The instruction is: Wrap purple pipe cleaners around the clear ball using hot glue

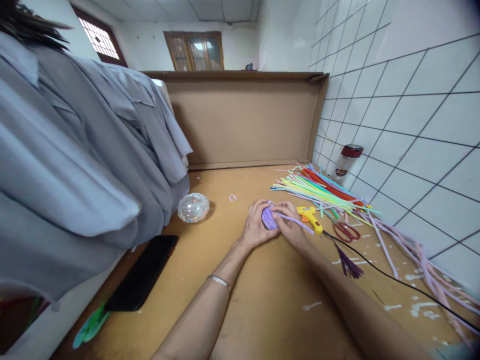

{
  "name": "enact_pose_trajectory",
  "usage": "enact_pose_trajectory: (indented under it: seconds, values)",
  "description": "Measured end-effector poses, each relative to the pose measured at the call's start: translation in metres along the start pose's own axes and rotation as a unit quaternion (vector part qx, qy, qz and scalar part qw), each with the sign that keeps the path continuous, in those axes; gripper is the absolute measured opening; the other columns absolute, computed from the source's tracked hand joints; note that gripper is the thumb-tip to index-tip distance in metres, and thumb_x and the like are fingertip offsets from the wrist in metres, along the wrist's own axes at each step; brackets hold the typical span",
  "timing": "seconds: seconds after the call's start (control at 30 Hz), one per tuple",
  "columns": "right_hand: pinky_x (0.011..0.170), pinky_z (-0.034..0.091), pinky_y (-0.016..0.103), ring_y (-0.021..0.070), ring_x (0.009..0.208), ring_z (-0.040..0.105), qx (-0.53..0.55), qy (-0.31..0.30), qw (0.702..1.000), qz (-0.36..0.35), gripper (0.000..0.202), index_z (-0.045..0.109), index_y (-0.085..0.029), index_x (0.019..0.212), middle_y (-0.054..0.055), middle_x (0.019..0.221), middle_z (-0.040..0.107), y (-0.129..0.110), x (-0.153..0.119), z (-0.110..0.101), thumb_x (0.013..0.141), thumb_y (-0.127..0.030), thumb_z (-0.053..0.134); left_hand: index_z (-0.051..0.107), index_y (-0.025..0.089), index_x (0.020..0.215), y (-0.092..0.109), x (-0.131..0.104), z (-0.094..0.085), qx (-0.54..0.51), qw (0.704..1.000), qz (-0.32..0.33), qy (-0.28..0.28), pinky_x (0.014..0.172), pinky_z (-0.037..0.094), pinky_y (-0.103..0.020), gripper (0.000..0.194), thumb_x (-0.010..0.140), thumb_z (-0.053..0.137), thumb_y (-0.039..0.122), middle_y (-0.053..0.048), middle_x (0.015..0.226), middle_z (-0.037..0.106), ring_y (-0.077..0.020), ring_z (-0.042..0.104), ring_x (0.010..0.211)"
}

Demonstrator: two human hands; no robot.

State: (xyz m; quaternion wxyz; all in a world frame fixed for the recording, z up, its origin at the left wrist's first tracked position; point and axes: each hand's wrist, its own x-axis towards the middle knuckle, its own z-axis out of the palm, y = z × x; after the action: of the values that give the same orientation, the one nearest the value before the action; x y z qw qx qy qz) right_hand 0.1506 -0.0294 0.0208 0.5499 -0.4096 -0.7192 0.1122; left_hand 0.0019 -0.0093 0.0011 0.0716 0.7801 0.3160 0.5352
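Purple Coil Between Two Hands

The left hand [255,221] and the right hand [291,225] are together, and their fingers are closed on a rounded purple coil [268,219]. This coil is in front of the person, near the middle of the wooden table [198,250]. It is made of soft-looking strands which lie side by side like thread on a spool. One loose strand [300,223] leaves it and passes over the right hand, straight and thin, toward the smooth yellow glue gun [310,218].

Beside the gun are scissors [347,232] with round red handles, and a dark purple tassel [348,262] with fine threads. Behind them spreads a heap of slender stems [322,187] in yellow, blue, red and pink (the colours are quite mixed). A clear jar [345,162] with a dark red lid stands near the glossy tiled wall [393,107].

On the left are a round transparent bowl [193,207], shiny and faceted, and a flat black phone [144,272]. A small curved pink piece [233,198] lies near the bowl.
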Motion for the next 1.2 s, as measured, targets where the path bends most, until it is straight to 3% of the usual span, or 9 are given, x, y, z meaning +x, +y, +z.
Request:
enact_pose_trajectory:
  seconds: [0.33, 0.63, 0.83, 0.97, 1.2]
  values:
    - [0.093, 0.045, 0.042, 0.0226, 0.100, 0.055, -0.001, -0.009, 1.000, 0.000, 0.013, 0.067, -0.025, 0.090, 0.006, 0.097, 0.059, 0.0002, 0.0003, 0.0003, 0.086, -0.027, 0.054, 0.046, 0.020, 0.120, 0.0035, -0.0001, -0.0009, 0.003, 1.000, 0.000, -0.007, 0.101, 0.045, -0.046, 0.065, 0.065, 0.078, 0.036, -0.012, 0.122, 0.058, -0.0261, 0.053, 0.117]
    - [0.090, 0.045, 0.041, 0.0225, 0.099, 0.055, -0.003, 0.001, 1.000, -0.002, 0.013, 0.066, -0.025, 0.090, 0.005, 0.096, 0.058, -0.0003, 0.0000, -0.0007, 0.086, -0.028, 0.054, 0.041, 0.019, 0.129, 0.0018, -0.0003, -0.0031, 0.032, 0.999, 0.015, -0.031, 0.105, 0.042, -0.049, 0.078, 0.066, 0.077, 0.048, -0.016, 0.131, 0.053, -0.0300, 0.050, 0.125]
    - [0.089, 0.045, 0.041, 0.0226, 0.097, 0.055, 0.003, 0.001, 1.000, -0.006, 0.012, 0.065, -0.025, 0.089, 0.006, 0.095, 0.059, 0.0011, 0.0010, 0.0004, 0.086, -0.028, 0.054, 0.043, 0.021, 0.127, 0.0043, 0.0006, -0.0031, 0.041, 0.997, 0.053, -0.035, 0.106, 0.039, -0.050, 0.066, 0.072, 0.072, 0.043, -0.013, 0.124, 0.058, -0.0278, 0.054, 0.119]
    - [0.090, 0.045, 0.042, 0.0228, 0.098, 0.055, 0.005, -0.005, 1.000, 0.001, 0.012, 0.065, -0.025, 0.090, 0.006, 0.096, 0.059, -0.0001, 0.0009, 0.0004, 0.086, -0.029, 0.054, 0.044, 0.022, 0.126, 0.0038, 0.0007, -0.0025, 0.024, 0.999, 0.032, -0.032, 0.104, 0.042, -0.049, 0.063, 0.072, 0.072, 0.040, -0.013, 0.123, 0.058, -0.0275, 0.054, 0.119]
    - [0.089, 0.046, 0.042, 0.0230, 0.098, 0.056, -0.002, 0.004, 1.000, -0.001, 0.013, 0.067, -0.025, 0.092, 0.006, 0.096, 0.058, 0.0003, 0.0000, -0.0003, 0.085, -0.029, 0.055, 0.041, 0.019, 0.129, 0.0009, -0.0001, -0.0006, 0.023, 0.999, 0.014, -0.020, 0.101, 0.045, -0.048, 0.076, 0.067, 0.076, 0.047, -0.015, 0.123, 0.056, -0.0287, 0.054, 0.118]
